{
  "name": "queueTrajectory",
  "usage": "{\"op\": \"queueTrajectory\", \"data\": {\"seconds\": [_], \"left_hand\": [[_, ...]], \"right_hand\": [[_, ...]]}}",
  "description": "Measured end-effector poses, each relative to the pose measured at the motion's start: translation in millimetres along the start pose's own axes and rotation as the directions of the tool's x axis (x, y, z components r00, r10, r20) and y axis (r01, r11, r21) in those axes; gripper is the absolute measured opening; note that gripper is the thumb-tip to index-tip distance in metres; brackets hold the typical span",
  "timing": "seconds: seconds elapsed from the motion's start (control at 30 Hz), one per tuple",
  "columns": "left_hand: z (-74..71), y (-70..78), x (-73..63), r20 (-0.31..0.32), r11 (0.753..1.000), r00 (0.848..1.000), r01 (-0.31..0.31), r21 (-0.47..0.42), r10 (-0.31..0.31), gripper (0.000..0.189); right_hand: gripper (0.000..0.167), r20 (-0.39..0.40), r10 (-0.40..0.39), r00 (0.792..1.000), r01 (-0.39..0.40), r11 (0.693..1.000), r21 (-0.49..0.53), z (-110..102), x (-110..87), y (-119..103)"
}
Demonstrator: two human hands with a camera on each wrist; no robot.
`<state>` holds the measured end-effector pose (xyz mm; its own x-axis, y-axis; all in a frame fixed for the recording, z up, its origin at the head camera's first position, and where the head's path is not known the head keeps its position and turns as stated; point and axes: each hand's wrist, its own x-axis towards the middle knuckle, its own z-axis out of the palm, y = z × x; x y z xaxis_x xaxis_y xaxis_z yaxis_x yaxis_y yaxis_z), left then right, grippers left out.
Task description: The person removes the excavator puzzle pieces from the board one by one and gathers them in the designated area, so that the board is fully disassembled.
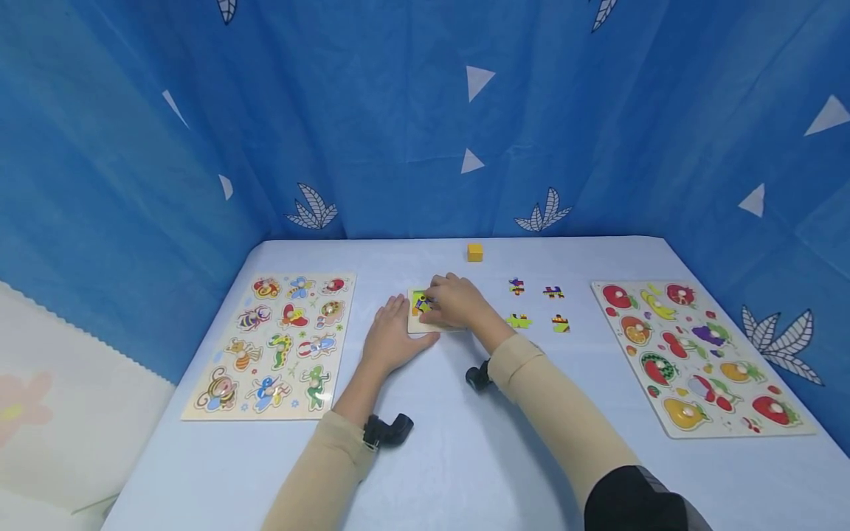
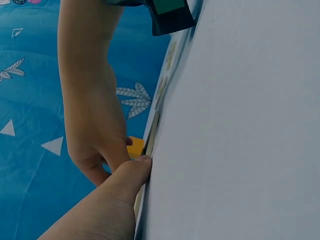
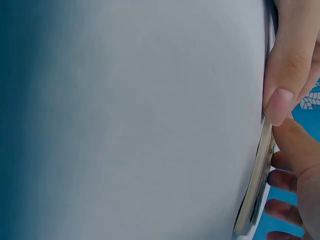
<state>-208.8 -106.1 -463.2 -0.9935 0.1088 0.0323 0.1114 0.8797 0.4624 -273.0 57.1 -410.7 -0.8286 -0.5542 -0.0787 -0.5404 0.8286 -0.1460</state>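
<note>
- Your left hand [image 1: 390, 336] lies alongside the left edge of the small wooden puzzle board [image 1: 415, 326], fingers extended and thumb spread along the near edge; it bears against the board without wrapping round it.
- Your right hand [image 1: 461, 302] reaches over the board from the right, fingers bent down onto its top; you cannot tell from these views whether they pinch a piece.
- The board lies flat on the table [image 1: 438, 457], between your hands, its bright picture [image 1: 419, 299] showing just left of your right fingertips.
- Four loose puzzle pieces [image 1: 519, 321] lie right of your right hand, apart from it.
- A yellow cube [image 1: 474, 253] sits beyond your hands, near the table's far edge.
- The insect board [image 1: 265, 346] lies well to your left, the fruit board [image 1: 697, 361] well to your right.
</note>
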Motion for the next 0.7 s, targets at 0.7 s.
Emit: {"op": "queueTrajectory", "data": {"seconds": [0.7], "left_hand": [[1.7,-2.1,1.1,-0.017,1.0,1.0,-0.007,-0.019,0.006,0.109]], "right_hand": [[0.039,0.042,-0.113,0.993,0.12,0.958,-0.259,0.0,-5.3,-5.8]]}}
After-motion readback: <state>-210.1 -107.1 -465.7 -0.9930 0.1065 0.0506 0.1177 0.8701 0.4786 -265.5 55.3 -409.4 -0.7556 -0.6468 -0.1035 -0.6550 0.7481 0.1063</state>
